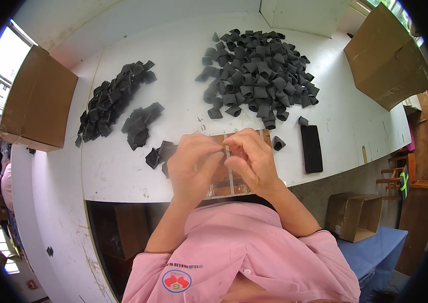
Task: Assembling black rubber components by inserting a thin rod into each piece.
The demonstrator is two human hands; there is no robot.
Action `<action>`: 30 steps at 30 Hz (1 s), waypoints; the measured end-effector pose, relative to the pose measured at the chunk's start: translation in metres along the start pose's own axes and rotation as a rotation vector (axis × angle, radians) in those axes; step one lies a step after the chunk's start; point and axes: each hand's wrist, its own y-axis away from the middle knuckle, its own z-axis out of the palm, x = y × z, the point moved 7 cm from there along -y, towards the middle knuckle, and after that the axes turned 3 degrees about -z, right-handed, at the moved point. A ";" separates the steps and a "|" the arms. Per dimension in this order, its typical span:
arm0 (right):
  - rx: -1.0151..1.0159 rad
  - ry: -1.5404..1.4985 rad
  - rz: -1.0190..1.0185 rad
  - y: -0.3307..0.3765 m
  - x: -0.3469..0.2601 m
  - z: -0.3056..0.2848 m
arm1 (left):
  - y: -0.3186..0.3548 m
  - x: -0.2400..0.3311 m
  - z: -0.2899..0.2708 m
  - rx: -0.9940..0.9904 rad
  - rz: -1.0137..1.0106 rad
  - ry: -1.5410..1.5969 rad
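Observation:
My left hand (192, 164) and my right hand (254, 160) meet fingertip to fingertip above a brown board (221, 188) at the table's front edge. Both are curled into a pinch. Something small and dark shows between the fingertips, but the fingers hide most of it. Beside my left hand lie a few flat black fabric pieces (159, 155), partly covered by it. To the right of my right hand is a single black tube-shaped piece (278, 143), with another such piece (303, 121) farther off.
A large heap of open black tube pieces (259, 76) covers the back of the white table (173, 91). Flatter black pieces (110, 101) form a long pile at left, with a smaller pile (140, 123) nearer. A black phone (312, 149) lies right. Cardboard boxes (42, 101) (385, 60) stand at both sides.

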 end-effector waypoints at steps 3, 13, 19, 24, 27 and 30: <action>-0.009 0.295 -0.317 -0.002 -0.029 0.007 | 0.003 0.000 0.000 0.087 -0.009 0.053; 0.001 0.425 -0.470 -0.005 -0.036 0.015 | 0.022 -0.021 -0.009 0.393 -0.469 0.679; 0.071 0.347 -0.440 0.006 -0.020 0.013 | 0.030 -0.026 -0.008 0.327 -0.367 0.433; -0.014 0.390 -0.396 0.000 -0.023 0.018 | 0.031 -0.036 -0.010 0.327 -0.361 0.423; -0.038 0.292 -0.440 -0.010 -0.036 0.010 | 0.034 -0.038 -0.013 0.311 -0.303 0.303; 0.214 -0.217 0.187 -0.028 0.009 -0.036 | 0.043 -0.071 -0.039 0.458 -0.461 0.047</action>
